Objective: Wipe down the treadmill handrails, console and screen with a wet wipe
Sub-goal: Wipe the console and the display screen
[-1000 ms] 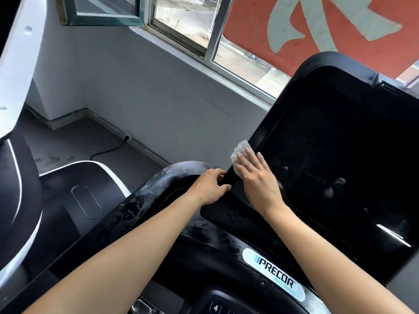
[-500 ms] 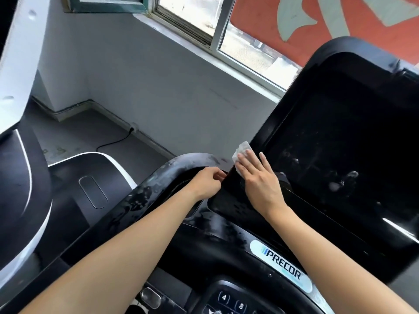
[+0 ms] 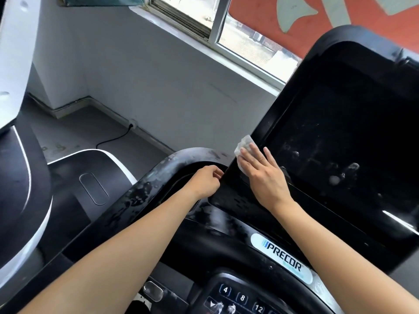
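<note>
The treadmill's black screen (image 3: pixel 340 137) rises at the right, its glass smeared and spotted. My right hand (image 3: pixel 264 173) lies flat on the screen's lower left frame, straight fingers pressing a white wet wipe (image 3: pixel 243 148) against it. My left hand (image 3: pixel 205 181) curls its fingers round the left edge of the screen panel, beside the right hand. The black curved handrail (image 3: pixel 158 175) arcs below and left of the hands, its surface mottled with wet marks. The console (image 3: pixel 226 225) with a PRECOR badge (image 3: pixel 284 261) sits below the screen.
Number keys (image 3: pixel 241 298) show at the bottom edge. A neighbouring black and white machine (image 3: pixel 34 196) stands at the left. A grey wall (image 3: pixel 158 82) with a window (image 3: pixel 249 41) lies behind; a power cable (image 3: pixel 113 139) runs along the floor.
The view has tipped downward, bringing more of the keypad into sight. My right hand with the wipe has slid slightly up the screen's left frame. My left hand keeps its hold.
</note>
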